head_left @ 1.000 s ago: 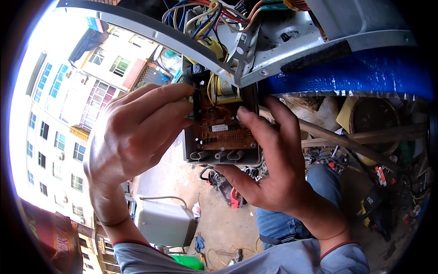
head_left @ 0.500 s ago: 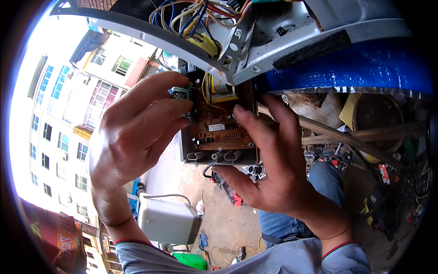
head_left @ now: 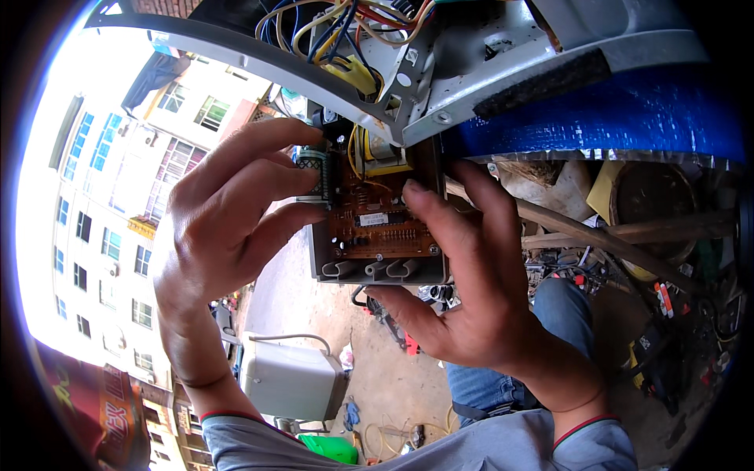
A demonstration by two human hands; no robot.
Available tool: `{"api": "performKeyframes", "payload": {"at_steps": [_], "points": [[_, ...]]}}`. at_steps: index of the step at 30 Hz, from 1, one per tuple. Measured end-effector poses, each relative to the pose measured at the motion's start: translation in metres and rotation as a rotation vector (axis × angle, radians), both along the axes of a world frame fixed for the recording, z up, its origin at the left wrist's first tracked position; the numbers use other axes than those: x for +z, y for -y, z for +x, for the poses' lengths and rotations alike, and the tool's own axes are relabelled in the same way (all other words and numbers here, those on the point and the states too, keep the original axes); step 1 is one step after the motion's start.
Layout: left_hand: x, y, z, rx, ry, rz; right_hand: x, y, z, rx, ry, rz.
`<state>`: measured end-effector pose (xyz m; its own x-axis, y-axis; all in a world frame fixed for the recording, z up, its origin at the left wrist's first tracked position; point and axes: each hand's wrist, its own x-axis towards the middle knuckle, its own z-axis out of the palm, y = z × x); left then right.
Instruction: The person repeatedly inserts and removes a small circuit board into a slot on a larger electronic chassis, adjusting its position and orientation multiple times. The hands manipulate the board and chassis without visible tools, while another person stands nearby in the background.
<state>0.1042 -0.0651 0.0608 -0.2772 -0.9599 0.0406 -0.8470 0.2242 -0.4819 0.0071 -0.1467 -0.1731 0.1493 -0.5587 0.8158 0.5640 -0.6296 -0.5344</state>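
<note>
A brown circuit board (head_left: 357, 243) sits in an open grey plastic box (head_left: 424, 272), just below a metal frame. On the board are a pale-labelled chip (head_left: 375, 219), several small parts and a yellow-wrapped transformer (head_left: 385, 161) at the far end. My right hand (head_left: 479, 290) grips the box, thumb under its near edge and fingers along its right side, one fingertip over the board. At the box's left side, my left hand (head_left: 228, 204) has its thumb and fingers bent around a green, lattice-patterned cylinder (head_left: 314, 174); its exact kind is unclear.
Overhead runs the grey metal frame (head_left: 259, 61) with bundled wires (head_left: 338, 31). Blue sheeting (head_left: 589, 118) hangs at the right, above wooden poles (head_left: 565, 224) and scattered parts. Lower down stand a white box-shaped appliance (head_left: 290, 377) and a green container (head_left: 330, 448). Buildings fill the left.
My left hand's fingers have shifted and spread, showing more of the green cylinder. The thumb now lies lower along it. My right hand and the box have hardly moved.
</note>
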Motion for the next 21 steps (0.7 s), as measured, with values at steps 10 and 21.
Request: {"api": "performKeyframes", "payload": {"at_steps": [10,21], "points": [[0.0,0.006,0.008,-0.127,0.004,0.018,0.002,0.002,0.002,-0.011,0.02,-0.002],[-0.002,0.009,0.003,-0.028,0.021,0.006,0.002,0.003,0.003,0.012,0.004,0.011]]}}
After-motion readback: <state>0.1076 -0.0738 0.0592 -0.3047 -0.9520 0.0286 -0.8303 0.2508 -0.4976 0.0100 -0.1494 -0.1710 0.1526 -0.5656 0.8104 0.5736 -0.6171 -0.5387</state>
